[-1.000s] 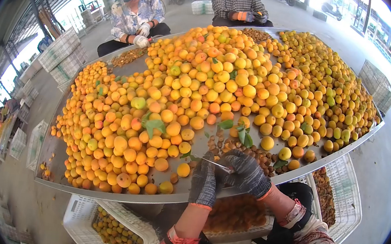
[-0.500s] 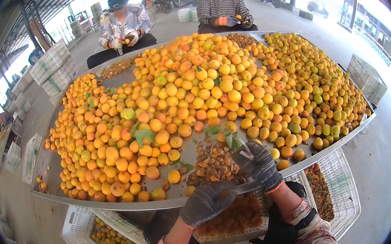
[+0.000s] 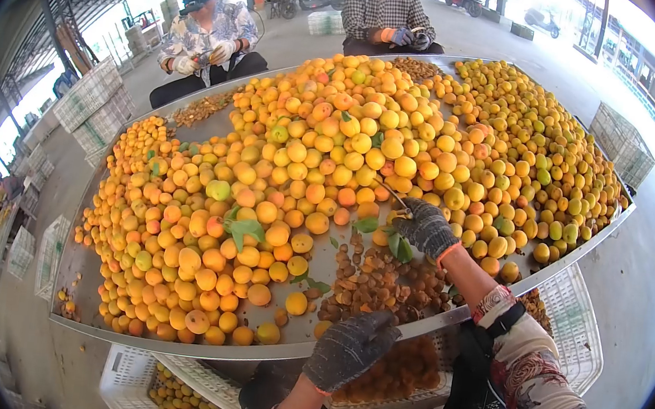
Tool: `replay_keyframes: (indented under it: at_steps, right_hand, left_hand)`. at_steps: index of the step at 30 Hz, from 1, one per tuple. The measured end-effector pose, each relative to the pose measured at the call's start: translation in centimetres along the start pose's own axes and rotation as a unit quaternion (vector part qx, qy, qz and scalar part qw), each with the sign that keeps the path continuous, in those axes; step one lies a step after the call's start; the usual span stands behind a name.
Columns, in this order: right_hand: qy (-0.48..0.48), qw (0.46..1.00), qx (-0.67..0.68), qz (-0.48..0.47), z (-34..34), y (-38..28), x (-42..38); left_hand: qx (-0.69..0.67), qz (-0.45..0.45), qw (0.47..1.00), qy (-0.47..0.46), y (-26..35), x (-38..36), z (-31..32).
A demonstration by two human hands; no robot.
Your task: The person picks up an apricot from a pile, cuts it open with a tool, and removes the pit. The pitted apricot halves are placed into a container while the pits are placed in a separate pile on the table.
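Note:
My right hand (image 3: 426, 228), in a dark grey knit glove, is closed around a thin metal tool (image 3: 393, 196). The tool's tip points at the front of a big heap of orange-yellow apricots (image 3: 336, 125). Just below this hand are green leaves (image 3: 400, 247) and a pile of brown apricot pits (image 3: 379, 279). My left hand (image 3: 350, 349), gloved alike, is held at the near rim of the metal table (image 3: 278, 351). Its fingers are loosely extended and nothing shows in them.
Under the near rim stand a white crate (image 3: 126, 379) of greenish-yellow fruit, a crate of orange-brown pieces (image 3: 397, 370) and another white crate (image 3: 572, 329) at right. Across the table sit two people (image 3: 209, 37) (image 3: 385, 17) with gloved hands. Stacked crates (image 3: 93, 101) stand at left.
My right hand has moved up and away from the near rim with the metal tool, toward the apricot heap. The left hand has stayed near the rim. One person across has lowered their hands.

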State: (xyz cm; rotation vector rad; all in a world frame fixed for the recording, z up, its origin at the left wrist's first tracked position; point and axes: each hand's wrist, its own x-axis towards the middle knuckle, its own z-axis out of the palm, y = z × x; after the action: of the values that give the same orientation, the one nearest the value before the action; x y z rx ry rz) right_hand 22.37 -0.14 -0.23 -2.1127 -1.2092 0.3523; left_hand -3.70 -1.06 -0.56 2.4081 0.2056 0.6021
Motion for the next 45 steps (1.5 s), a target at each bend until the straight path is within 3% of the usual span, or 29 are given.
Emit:
replay_keyframes:
  at_steps: [1, 3, 7, 11, 13, 14, 15, 17, 18, 19, 21, 22, 23, 25, 26, 27, 28, 29, 30, 31, 32, 33, 34, 35, 37, 39, 41, 43, 45]
  right_hand:
    - [-0.001, 1.000, 0.000, 0.001, -0.3, -0.9, 0.1]
    - [-0.149, 0.986, 0.062, 0.048, -1.0, -2.5, 0.1]
    - [-0.068, 0.989, -0.024, -0.131, 1.7, -0.2, -0.8]
    - [-0.052, 0.983, 0.174, -0.007, 0.7, -0.2, -0.7]
    - [-0.058, 0.881, 0.440, 0.166, -1.5, -0.4, -1.3]
    - [-0.033, 0.851, 0.498, 0.165, -1.2, 0.5, -1.1]
    - [-0.031, 0.851, 0.498, 0.163, -1.9, 0.8, -1.3]
    - [-0.163, 0.761, 0.614, 0.133, -3.3, 1.2, -1.9]
    - [-0.146, 0.844, 0.512, 0.067, -3.0, 1.9, -2.0]
    - [-0.146, 0.844, 0.513, 0.066, -3.4, 1.7, -2.5]
    - [-0.264, 0.648, 0.704, 0.122, -4.1, 0.7, -4.0]
    - [-0.186, 0.704, 0.680, 0.085, -3.3, 0.0, -4.5]
    - [-0.190, 0.702, 0.681, 0.086, -2.8, -0.6, -4.9]
    - [-0.273, 0.554, 0.786, 0.004, -2.4, -2.0, -5.8]
    - [-0.160, 0.692, 0.701, 0.059, -3.8, -4.6, -7.7]
    - [-0.161, 0.690, 0.703, 0.059, -3.1, -4.6, -7.7]
    - [-0.152, 0.752, 0.635, -0.094, -2.2, -4.3, -7.4]
    - [-0.138, 0.790, 0.546, -0.244, -1.4, -4.0, -7.0]
    - [-0.246, 0.630, 0.732, -0.082, -0.6, -3.9, -6.6]
    - [-0.245, 0.630, 0.732, -0.082, -0.9, -3.9, -6.5]
    - [-0.210, 0.703, 0.679, -0.029, -1.4, -3.9, -6.4]
    - [-0.174, 0.767, 0.617, 0.024, -1.8, -3.7, -6.3]
    - [-0.211, 0.624, 0.749, 0.069, -1.7, -3.3, -6.4]
    - [-0.210, 0.625, 0.749, 0.068, -1.3, -3.4, -6.5]
    - [-0.077, 0.727, 0.673, 0.113, -0.4, -4.1, -6.6]
    - [-0.122, 0.707, 0.685, 0.126, -2.3, -5.6, -7.4]
    - [-0.156, 0.848, 0.497, 0.095, -3.9, -7.9, -8.1]
    - [-0.192, 0.849, 0.480, 0.111, -4.4, -7.9, -8.4]
    - [-0.235, 0.923, 0.294, 0.082, -4.1, -7.3, -8.5]
  left_hand:
    - [0.036, 0.070, 0.997, 0.009, -0.1, 0.0, -0.2]
    - [0.026, 0.046, 0.998, 0.016, -0.3, 0.1, -0.3]
    - [-0.012, -0.052, 0.999, -0.010, 0.1, 0.0, 0.0]
    - [-0.060, -0.066, 0.996, 0.016, 0.2, 0.4, -0.1]
    - [-0.077, -0.010, 0.996, 0.043, 0.0, 0.6, -0.3]
    - [-0.077, -0.007, 0.996, 0.043, 0.0, 0.7, -0.1]
    - [-0.127, -0.096, 0.986, 0.047, 0.1, 0.7, 0.1]
    - [-0.174, -0.182, 0.967, 0.050, 0.6, 1.2, 0.0]
    - [-0.232, -0.238, 0.940, 0.076, 1.0, 1.7, -0.2]
    - [-0.289, -0.293, 0.906, 0.102, 1.3, 2.0, -0.3]
    - [-0.303, -0.278, 0.901, 0.138, -0.4, 2.1, 0.8]
    - [-0.318, -0.263, 0.894, 0.174, -1.6, 2.1, 1.5]
    - [-0.316, -0.266, 0.893, 0.176, -2.6, 2.1, 2.1]
    - [-0.643, -0.345, 0.666, 0.153, -3.9, 2.3, 2.8]
    - [-0.641, -0.347, 0.667, 0.154, -2.9, 2.8, 2.3]
    - [-0.553, -0.288, 0.772, 0.126, -1.4, 3.2, 1.7]
    - [-0.451, -0.223, 0.859, 0.095, -0.7, 3.4, 1.2]
    - [-0.449, -0.224, 0.860, 0.095, -1.1, 3.1, 1.2]
    - [-0.233, -0.093, 0.960, 0.123, -1.8, 2.8, 1.2]
    - [0.001, 0.046, 0.989, 0.141, -1.9, 2.7, 1.0]
    - [0.001, 0.047, 0.989, 0.141, -1.6, 2.7, 0.9]
    - [-0.212, -0.065, 0.968, 0.120, -1.0, 2.7, 0.7]
    - [-0.413, -0.173, 0.889, 0.091, -0.3, 2.9, 0.5]
    - [-0.414, -0.172, 0.889, 0.091, 0.1, 2.9, 0.4]
    - [-0.598, -0.262, 0.746, 0.135, 0.5, 2.9, 0.4]
    - [-0.573, -0.257, 0.761, 0.160, 0.4, 3.0, 0.1]
    - [-0.548, -0.249, 0.777, 0.185, 0.1, 3.1, 0.0]
    - [-0.472, -0.171, 0.832, 0.234, -0.1, 3.2, 0.1]
    - [-0.453, -0.165, 0.845, 0.231, -0.4, 3.2, 0.5]
